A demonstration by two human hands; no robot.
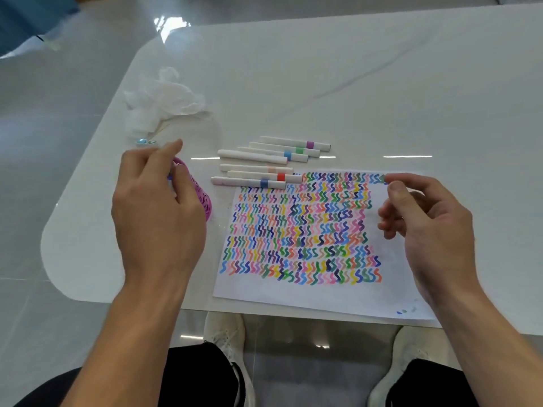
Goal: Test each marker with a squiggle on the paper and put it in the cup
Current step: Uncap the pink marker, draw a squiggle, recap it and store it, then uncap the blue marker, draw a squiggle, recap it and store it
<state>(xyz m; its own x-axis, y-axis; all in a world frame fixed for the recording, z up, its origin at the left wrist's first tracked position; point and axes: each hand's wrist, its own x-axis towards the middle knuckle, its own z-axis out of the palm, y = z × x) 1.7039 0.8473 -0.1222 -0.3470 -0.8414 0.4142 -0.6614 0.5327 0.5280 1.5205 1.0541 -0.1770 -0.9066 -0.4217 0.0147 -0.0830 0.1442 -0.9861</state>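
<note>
While your left hand (155, 210) hangs over the pink cup (202, 198), its fingers curl round what looks like a blue-tipped marker (171, 179) — poised at the mouth, I judge, for the drop. The back of the hand hides most of the grip. The cup stands just left of the paper (293, 295), directly under your knuckles, which keeps the travel short. Your right hand (426, 224) hovers over the paper's far right corner with fingers loosely curled and nothing visible in them — probably free to fetch the next one. Seven markers (252, 156) lie side by side at the paper's top edge, between both hands and nearer the left. Squiggles fill most of the sheet.
</note>
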